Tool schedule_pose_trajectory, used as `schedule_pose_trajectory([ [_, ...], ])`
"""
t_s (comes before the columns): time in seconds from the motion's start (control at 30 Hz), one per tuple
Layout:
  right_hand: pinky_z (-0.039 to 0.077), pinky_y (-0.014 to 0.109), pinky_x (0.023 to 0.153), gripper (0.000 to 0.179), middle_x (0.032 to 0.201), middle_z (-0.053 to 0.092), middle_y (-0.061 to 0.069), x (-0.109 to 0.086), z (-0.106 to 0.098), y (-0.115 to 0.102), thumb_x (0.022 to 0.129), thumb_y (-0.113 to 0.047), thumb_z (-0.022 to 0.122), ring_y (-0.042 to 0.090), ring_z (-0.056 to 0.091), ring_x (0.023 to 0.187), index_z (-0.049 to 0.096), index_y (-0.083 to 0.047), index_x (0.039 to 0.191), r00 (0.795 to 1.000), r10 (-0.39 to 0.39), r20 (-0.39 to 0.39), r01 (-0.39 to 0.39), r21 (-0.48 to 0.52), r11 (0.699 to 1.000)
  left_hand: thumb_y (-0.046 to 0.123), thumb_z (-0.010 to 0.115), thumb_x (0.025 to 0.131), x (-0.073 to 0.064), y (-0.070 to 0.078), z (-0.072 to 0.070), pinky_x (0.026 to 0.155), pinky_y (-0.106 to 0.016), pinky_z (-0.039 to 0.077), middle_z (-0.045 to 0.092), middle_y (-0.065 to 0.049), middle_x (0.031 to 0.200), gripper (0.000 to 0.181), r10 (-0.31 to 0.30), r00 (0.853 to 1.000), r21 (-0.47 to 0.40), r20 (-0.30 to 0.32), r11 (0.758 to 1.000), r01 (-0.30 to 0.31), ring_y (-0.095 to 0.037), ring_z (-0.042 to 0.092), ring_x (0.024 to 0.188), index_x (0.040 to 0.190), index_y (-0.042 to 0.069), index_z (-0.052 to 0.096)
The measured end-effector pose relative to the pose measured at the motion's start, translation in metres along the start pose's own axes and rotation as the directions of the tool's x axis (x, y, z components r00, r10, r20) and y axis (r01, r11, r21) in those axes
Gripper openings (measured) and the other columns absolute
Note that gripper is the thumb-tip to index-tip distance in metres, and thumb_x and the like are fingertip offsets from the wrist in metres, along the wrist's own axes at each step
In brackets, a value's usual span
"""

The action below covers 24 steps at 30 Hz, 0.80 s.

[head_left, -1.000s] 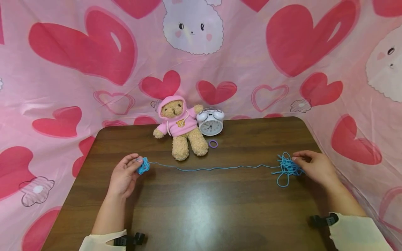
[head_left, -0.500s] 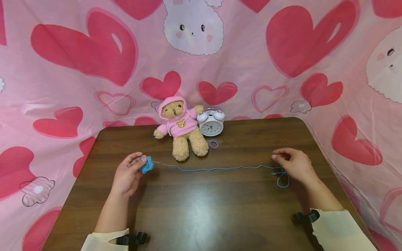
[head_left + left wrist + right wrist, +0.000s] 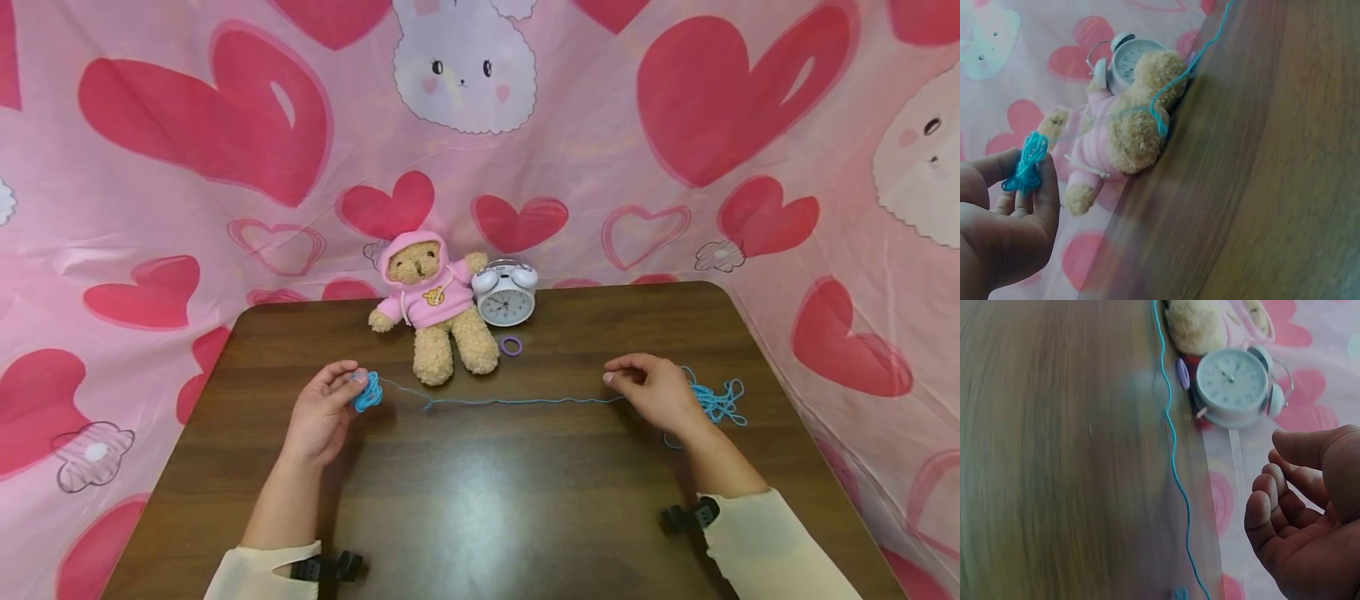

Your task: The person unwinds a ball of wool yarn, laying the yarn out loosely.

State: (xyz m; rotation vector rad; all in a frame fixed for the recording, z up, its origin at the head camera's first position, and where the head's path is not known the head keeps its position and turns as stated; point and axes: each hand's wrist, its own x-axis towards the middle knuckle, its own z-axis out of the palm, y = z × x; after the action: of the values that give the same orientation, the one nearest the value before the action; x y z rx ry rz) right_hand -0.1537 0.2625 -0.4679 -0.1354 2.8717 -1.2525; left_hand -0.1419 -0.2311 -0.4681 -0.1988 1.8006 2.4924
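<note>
My left hand (image 3: 318,414) pinches a small wound bundle of blue yarn (image 3: 367,392) between thumb and fingers; the left wrist view shows the same yarn bundle (image 3: 1029,164) at the fingertips. From it a single yarn strand (image 3: 517,402) runs rightward across the table. A loose yarn tangle (image 3: 720,402) lies at the right, partly hidden behind my right hand (image 3: 660,396). That hand hovers over the strand's right end. In the right wrist view its fingers (image 3: 1260,509) are loosely bent with nothing between them, and the strand (image 3: 1175,462) passes beside it on the wood.
A teddy bear (image 3: 435,304) in a pink hoodie sits at the back of the brown table (image 3: 480,517). Beside it stands a white alarm clock (image 3: 505,300), with a purple ring (image 3: 512,346) in front. A pink heart-patterned cloth (image 3: 585,150) hangs behind.
My right hand has let go of the yarn tangle and moved left, leaving the tangle on the table. My left hand has shifted slightly right with its bundle, and the strand has slackened near it.
</note>
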Motion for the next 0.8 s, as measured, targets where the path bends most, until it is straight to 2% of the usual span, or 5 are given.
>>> schedule_pose_trajectory([
  [0.23, 0.054, 0.028, 0.066, 0.024, 0.096, 0.076, 0.003, 0.007, 0.024, -0.015, 0.096, -0.027, 0.077, 0.016, 0.066, 0.082, 0.077, -0.009, 0.111, 0.999, -0.039, 0.018, 0.039, 0.032, 0.999, 0.004, 0.064, 0.103, 0.002, -0.005, 0.012, 0.076, -0.024, 0.058, 0.070, 0.002, 0.101, 0.016, -0.021, 1.000, 0.006, 0.002, 1.000, 0.021, -0.010, 0.069, 0.089, 0.117, 0.009, 0.057],
  [0.47, 0.054, 0.030, 0.072, 0.020, 0.092, 0.075, -0.001, 0.012, 0.046, -0.032, 0.094, -0.024, 0.078, 0.014, 0.066, 0.082, 0.078, -0.010, 0.108, 0.996, -0.080, 0.050, 0.076, 0.081, 0.994, 0.000, 0.063, 0.102, 0.006, -0.011, 0.024, 0.075, -0.025, 0.058, 0.070, 0.001, 0.102, 0.018, -0.018, 1.000, -0.005, 0.025, 1.000, 0.018, -0.010, 0.069, 0.087, 0.117, 0.007, 0.056],
  [0.7, 0.054, 0.028, 0.070, 0.017, 0.089, 0.074, -0.004, 0.015, 0.066, -0.049, 0.093, -0.020, 0.079, 0.012, 0.066, 0.079, 0.078, -0.010, 0.106, 0.989, -0.127, 0.071, 0.117, 0.128, 0.985, 0.001, 0.064, 0.102, 0.008, -0.016, 0.035, 0.074, -0.026, 0.057, 0.070, 0.000, 0.102, 0.024, -0.038, 0.998, 0.007, 0.042, 0.999, 0.038, -0.011, 0.068, 0.086, 0.123, 0.000, 0.052],
  [0.8, 0.053, 0.027, 0.069, 0.017, 0.089, 0.073, -0.005, 0.016, 0.074, -0.056, 0.092, -0.020, 0.079, 0.012, 0.064, 0.079, 0.078, -0.010, 0.106, 0.987, -0.138, 0.081, 0.126, 0.138, 0.982, 0.001, 0.064, 0.102, 0.007, -0.018, 0.042, 0.073, -0.026, 0.057, 0.070, 0.000, 0.102, 0.022, -0.044, 0.998, 0.012, 0.051, 0.999, 0.043, -0.012, 0.068, 0.086, 0.121, 0.001, 0.054],
])
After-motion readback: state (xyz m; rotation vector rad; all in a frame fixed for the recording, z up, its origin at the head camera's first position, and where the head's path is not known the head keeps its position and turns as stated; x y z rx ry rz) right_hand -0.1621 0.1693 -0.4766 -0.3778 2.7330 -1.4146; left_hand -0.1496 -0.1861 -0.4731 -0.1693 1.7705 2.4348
